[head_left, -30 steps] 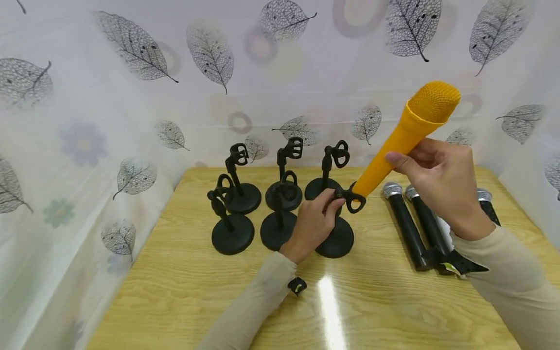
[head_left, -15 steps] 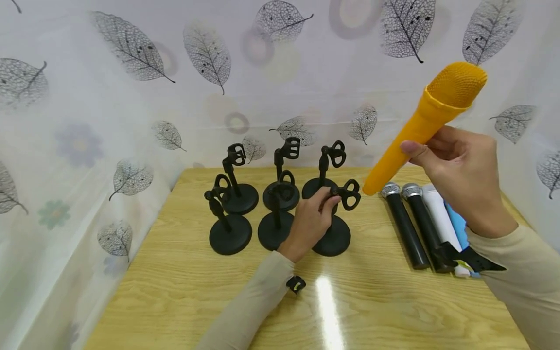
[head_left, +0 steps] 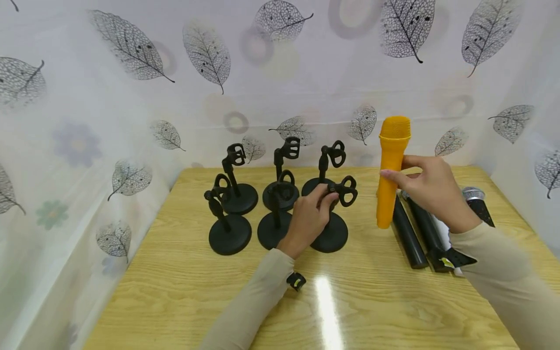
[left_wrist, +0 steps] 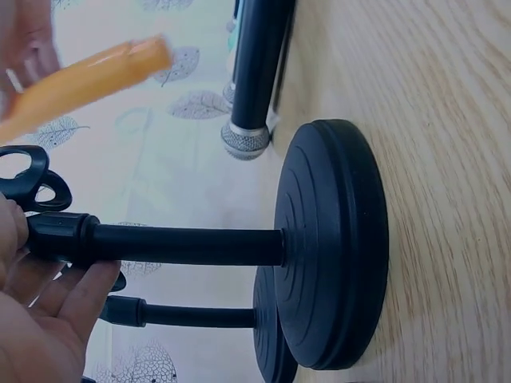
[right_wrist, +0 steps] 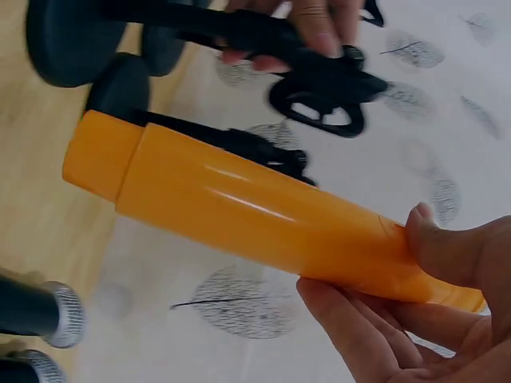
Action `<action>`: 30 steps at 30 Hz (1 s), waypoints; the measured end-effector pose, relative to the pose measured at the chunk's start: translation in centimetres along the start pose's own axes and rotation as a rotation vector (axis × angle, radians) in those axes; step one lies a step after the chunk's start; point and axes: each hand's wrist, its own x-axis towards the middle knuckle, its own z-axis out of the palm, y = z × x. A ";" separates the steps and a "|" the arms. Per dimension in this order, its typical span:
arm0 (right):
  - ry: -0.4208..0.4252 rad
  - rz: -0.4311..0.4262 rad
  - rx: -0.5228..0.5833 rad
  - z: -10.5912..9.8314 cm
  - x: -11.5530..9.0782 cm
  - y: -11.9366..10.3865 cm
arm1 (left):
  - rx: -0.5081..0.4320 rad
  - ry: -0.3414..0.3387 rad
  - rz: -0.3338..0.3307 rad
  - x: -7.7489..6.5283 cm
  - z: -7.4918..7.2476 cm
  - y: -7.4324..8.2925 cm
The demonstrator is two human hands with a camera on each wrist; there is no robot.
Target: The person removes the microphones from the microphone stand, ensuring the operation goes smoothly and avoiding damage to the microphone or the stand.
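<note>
In the head view my left hand [head_left: 307, 214] grips the upper part of the front right microphone stand [head_left: 331, 237], just below its clip [head_left: 337, 188]. The left wrist view shows fingers around the top of that stand's pole [left_wrist: 184, 245], the round base standing on the table. My right hand [head_left: 433, 189] pinches an orange microphone [head_left: 391, 163] by its handle between thumb and fingers. The microphone hangs nearly upright in the air, head up, to the right of the clip and apart from it. In the right wrist view its butt end [right_wrist: 100, 155] shows plainly.
Several other black stands stand in two rows, among them the front left stand [head_left: 230, 233] and back left stand [head_left: 240, 197]. Right of them lie a black microphone [head_left: 410, 238], a second one [head_left: 423, 226] and more, partly behind my right arm. A leaf-printed curtain [head_left: 280, 68] backs the table [head_left: 175, 287].
The orange microphone first moved up and right from the clip, then came back left and down, turning from slanted to nearly upright. My left hand keeps its hold, and the clip has tilted slightly.
</note>
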 end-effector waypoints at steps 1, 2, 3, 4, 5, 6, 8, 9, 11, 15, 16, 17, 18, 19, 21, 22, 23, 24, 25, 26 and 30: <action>-0.009 0.005 -0.016 0.4 0.1 0.5 | 0.000 0.000 -0.002 0.0 0.0 0.0; -0.018 0.012 -0.032 0.8 0.3 0.9 | 0.000 0.000 -0.007 0.0 -0.1 -0.1; -0.025 0.015 -0.049 1.2 0.4 1.4 | -0.001 0.001 -0.010 0.0 -0.1 -0.1; -0.034 0.023 -0.066 1.5 0.5 1.8 | -0.001 0.001 -0.014 0.0 -0.1 -0.1; -0.046 0.034 -0.083 1.9 0.6 2.2 | -0.001 0.002 -0.017 0.1 -0.1 -0.1; -0.063 0.049 -0.092 2.2 0.7 2.6 | 0.000 0.002 -0.020 0.1 -0.2 -0.1; -0.108 0.090 -0.111 2.8 0.8 3.4 | 0.000 0.002 -0.026 0.2 -0.2 0.0; -0.134 0.113 -0.114 3.1 0.9 3.7 | 0.001 0.002 -0.029 0.2 -0.2 0.0; -0.180 0.152 -0.123 3.8 1.0 4.5 | 0.001 0.003 -0.035 0.2 -0.2 0.1; -0.245 0.189 -0.112 5.1 1.0 5.9 | 0.005 0.003 -0.044 0.2 -0.2 0.1; -0.254 0.191 -0.110 5.3 1.0 6.3 | 0.006 0.003 -0.044 0.2 -0.2 0.2; -0.265 0.195 -0.110 5.6 1.0 6.6 | 0.006 0.001 -0.043 0.2 -0.2 0.2; -0.277 0.203 -0.112 5.8 1.0 6.9 | 0.009 0.000 -0.042 0.2 -0.2 0.2; -0.288 0.208 -0.119 6.0 1.0 7.1 | 0.008 -0.001 -0.042 0.2 -0.2 0.2; -0.310 0.228 -0.134 6.5 1.1 7.6 | 0.011 -0.002 -0.043 0.2 -0.1 0.2; -0.321 0.239 -0.143 6.7 1.1 7.8 | 0.012 -0.002 -0.045 0.2 -0.1 0.2; -0.329 0.248 -0.152 6.8 1.2 8.0 | 0.011 -0.002 -0.047 0.2 -0.2 0.2; -0.335 0.255 -0.156 7.0 1.3 8.1 | 0.011 -0.002 -0.048 0.2 -0.2 0.2; -0.340 0.258 -0.163 7.2 1.4 8.3 | 0.009 -0.003 -0.050 0.2 -0.2 0.2; -0.344 0.258 -0.171 7.3 1.4 8.5 | 0.010 -0.005 -0.051 0.2 -0.2 0.3; -0.355 0.213 -0.200 7.7 1.6 8.9 | 0.008 -0.004 -0.054 0.2 -0.2 0.3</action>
